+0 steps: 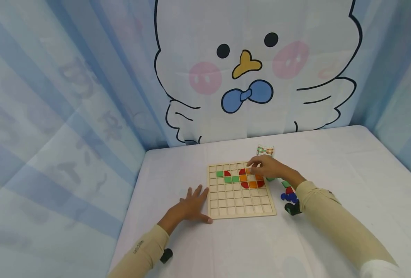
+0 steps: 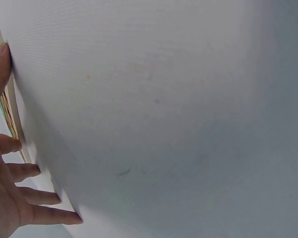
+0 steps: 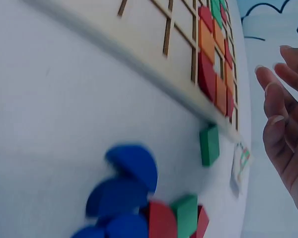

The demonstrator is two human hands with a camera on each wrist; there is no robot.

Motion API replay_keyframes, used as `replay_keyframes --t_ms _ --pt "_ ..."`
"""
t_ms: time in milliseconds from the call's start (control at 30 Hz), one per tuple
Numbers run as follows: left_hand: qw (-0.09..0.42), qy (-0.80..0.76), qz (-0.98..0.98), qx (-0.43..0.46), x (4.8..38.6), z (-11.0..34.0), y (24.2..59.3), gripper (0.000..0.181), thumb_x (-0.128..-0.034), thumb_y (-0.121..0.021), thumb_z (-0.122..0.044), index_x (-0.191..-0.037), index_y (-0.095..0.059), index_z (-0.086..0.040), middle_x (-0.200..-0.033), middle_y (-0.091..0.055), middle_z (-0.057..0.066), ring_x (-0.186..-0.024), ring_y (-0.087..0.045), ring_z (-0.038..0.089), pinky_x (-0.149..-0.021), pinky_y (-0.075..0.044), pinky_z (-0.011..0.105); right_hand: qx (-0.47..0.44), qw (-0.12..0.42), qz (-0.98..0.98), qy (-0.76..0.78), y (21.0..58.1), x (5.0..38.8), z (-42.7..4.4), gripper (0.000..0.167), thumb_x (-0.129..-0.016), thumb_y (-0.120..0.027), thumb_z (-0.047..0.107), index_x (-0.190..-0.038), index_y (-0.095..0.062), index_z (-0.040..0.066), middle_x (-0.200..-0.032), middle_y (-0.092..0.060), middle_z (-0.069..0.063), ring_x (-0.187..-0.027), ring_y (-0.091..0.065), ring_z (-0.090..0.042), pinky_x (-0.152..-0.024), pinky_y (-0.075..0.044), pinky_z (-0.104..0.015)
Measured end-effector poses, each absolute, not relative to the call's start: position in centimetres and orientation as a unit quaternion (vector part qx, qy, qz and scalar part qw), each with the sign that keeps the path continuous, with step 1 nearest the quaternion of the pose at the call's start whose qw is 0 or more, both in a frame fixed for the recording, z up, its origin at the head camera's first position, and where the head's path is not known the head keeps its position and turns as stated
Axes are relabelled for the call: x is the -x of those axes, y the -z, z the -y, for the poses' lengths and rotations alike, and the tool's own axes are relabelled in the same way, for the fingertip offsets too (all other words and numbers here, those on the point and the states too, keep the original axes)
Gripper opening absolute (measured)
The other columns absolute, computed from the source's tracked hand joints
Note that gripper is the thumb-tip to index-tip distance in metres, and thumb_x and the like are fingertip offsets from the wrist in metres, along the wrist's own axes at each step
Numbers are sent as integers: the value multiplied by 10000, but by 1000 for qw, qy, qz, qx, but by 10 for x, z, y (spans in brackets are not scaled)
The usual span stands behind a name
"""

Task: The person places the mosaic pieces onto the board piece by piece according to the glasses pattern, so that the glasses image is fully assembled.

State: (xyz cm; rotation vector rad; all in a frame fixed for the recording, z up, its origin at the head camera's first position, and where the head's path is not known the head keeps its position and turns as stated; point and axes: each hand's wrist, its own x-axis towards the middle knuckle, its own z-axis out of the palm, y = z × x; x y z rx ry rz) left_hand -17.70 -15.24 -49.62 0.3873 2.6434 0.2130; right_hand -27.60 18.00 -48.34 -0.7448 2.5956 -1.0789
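A wooden grid board [image 1: 241, 201] lies on the table, with green squares [image 1: 227, 179], orange squares [image 1: 243, 178] and red rounded pieces [image 1: 244, 185] set in its upper cells. My left hand [image 1: 192, 205] is spread flat at the board's left edge; its thumb and fingertips touch the rim and the tabletop around it. Over the board's upper right corner hovers my right hand [image 1: 267, 166], fingers loosely bent. In the right wrist view that hand [image 3: 290, 119] has nothing between its fingers, and it hides part of the board in the head view.
Right of the board lies a small pile of blue rounded pieces [image 3: 121, 193], a red piece [image 3: 162, 220] and a green block [image 3: 187, 215]. Another green block [image 3: 209, 145] lies beside the rim. A patterned card [image 1: 265, 150] rests behind the board. Curtains [image 1: 87, 116] surround the table.
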Motion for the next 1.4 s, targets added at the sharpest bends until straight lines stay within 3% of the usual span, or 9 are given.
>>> replay_keyframes --t_ms 267,533,1067,1400 --pt "227 -82 -961 -135 176 154 496 1154 -722 -840 -576 -1612 -224 -175 -1686 -140 150 -1508 -108 532 -1068 -287 765 194 151 -915 321 486 267 -242 300 -965 -660 168 -1228 -668 25 -1008 -681 -60 -746 -573 -162 -668 -541 -283" --pt "232 -86 -959 -137 177 155 498 1161 -732 -829 -580 -1621 -193 -188 -1693 -112 132 -1514 -86 524 -1079 -271 764 165 182 -932 267 490 256 -277 288 -936 -653 72 -1219 -705 86 -1138 -651 -127 -1006 -579 -267 -929 -539 -502" --pt "226 -80 -960 -147 182 157 506 1182 -714 -825 -615 -1620 -195 -192 -1692 -114 138 -1507 -92 537 -1064 -288 769 160 155 -940 258 502 253 -291 267 -957 -668 146 -1214 -699 82 -1093 -644 -81 -928 -536 -212 -808 -502 -337" --pt "226 -83 -960 -147 181 156 504 1179 -715 -829 -605 -1620 -196 -193 -1693 -112 138 -1505 -94 541 -1063 -285 771 165 147 -938 266 505 253 -293 211 -943 -699 170 -1125 -670 67 -1066 -657 -76 -926 -547 -210 -839 -526 -402"
